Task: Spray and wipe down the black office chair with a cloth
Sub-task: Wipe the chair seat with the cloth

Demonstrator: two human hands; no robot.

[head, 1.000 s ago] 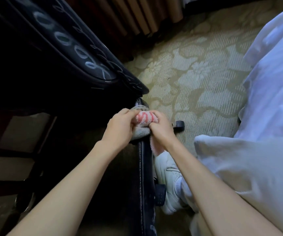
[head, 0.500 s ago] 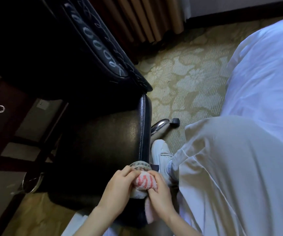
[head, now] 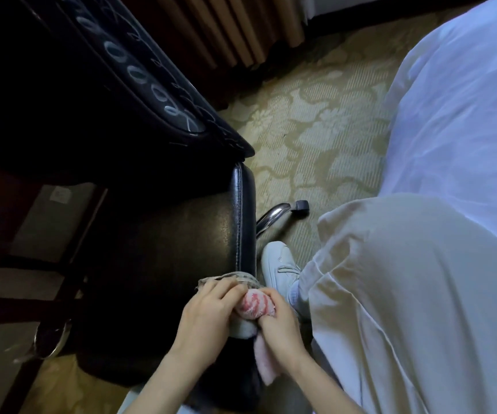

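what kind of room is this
Probably a hotel room: a bed in white linen close beside the black office chair, a patterned carpet, and heavy pleated curtains along the far wall.

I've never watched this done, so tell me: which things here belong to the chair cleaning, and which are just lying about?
In the job: black office chair; cloth; left hand and right hand, both gripping the cloth at the seat's edge.

Just there: patterned carpet; white bedsheet; curtain; white shoe.
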